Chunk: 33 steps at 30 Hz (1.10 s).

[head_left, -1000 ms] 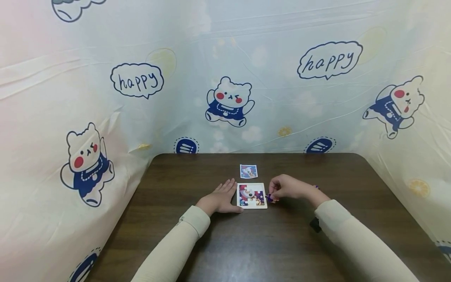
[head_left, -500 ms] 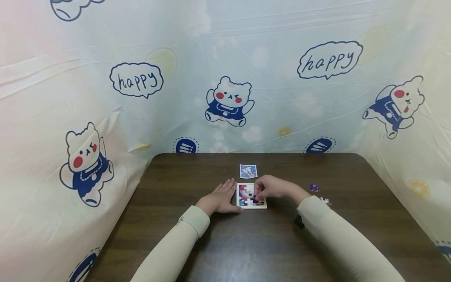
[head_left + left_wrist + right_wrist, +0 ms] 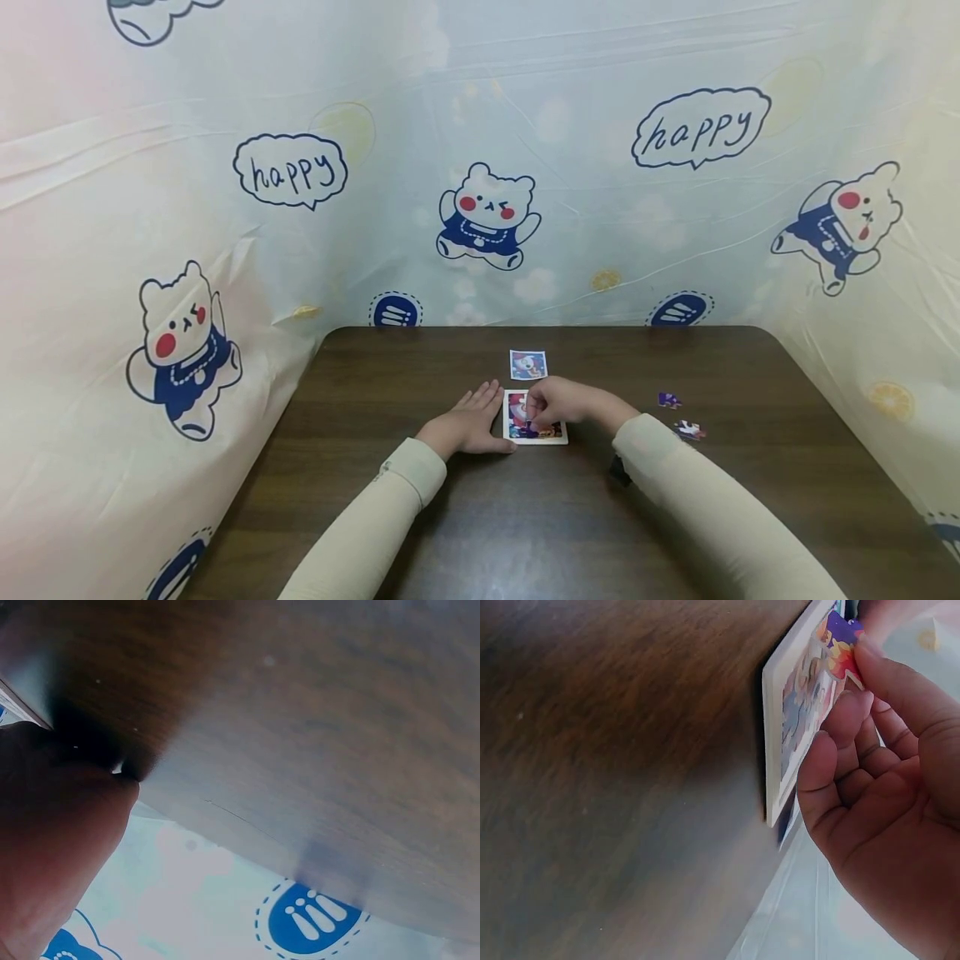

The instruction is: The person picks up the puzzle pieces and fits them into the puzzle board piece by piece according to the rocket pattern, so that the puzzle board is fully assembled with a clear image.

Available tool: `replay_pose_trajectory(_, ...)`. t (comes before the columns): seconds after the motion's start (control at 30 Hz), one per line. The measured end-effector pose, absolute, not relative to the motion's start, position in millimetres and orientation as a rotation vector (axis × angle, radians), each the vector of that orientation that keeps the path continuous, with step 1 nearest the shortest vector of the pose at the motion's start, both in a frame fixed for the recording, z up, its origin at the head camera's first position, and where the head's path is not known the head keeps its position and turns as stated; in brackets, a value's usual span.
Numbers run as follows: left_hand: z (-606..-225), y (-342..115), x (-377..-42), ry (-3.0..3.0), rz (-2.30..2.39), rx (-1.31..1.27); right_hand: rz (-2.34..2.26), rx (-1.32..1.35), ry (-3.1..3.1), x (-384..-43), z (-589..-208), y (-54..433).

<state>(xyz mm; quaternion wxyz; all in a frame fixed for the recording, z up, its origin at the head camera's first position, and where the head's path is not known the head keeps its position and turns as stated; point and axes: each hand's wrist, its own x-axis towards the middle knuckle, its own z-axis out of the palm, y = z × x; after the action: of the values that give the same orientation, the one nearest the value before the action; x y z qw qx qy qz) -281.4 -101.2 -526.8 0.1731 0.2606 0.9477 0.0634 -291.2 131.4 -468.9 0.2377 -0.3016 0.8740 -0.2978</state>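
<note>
A small jigsaw puzzle in a white-rimmed tray (image 3: 555, 442) lies near the middle of the table. My left hand (image 3: 468, 427) rests spread on the tabletop at its left, thumb by the lower left corner. Over the puzzle, my right hand (image 3: 562, 402) pinches a purple and orange puzzle piece (image 3: 843, 646) between thumb and fingers. In the right wrist view the piece is tilted close over the tray's picture, whose middle is partly covered by the right hand in the head view. Only part of the left hand (image 3: 64, 825) shows, dark, in the left wrist view.
Two loose puzzle pieces lie to the right: a purple one (image 3: 669, 400) and a whiter one (image 3: 689, 430). A small picture card (image 3: 528, 365) lies just beyond the tray. Printed cloth (image 3: 570, 208) hangs behind the brown table (image 3: 525, 517).
My right hand has carried the puzzle piece leftward from beside the tray to over it, uncovering the loose pieces at the right. The left hand has stayed in place.
</note>
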Motion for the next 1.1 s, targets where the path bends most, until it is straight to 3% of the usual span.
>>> replay_pose_trajectory(1.1,-530,-102,-285,2.685,0.154,0.765,-0.657,-0.871,2.491,-295,-480,121)
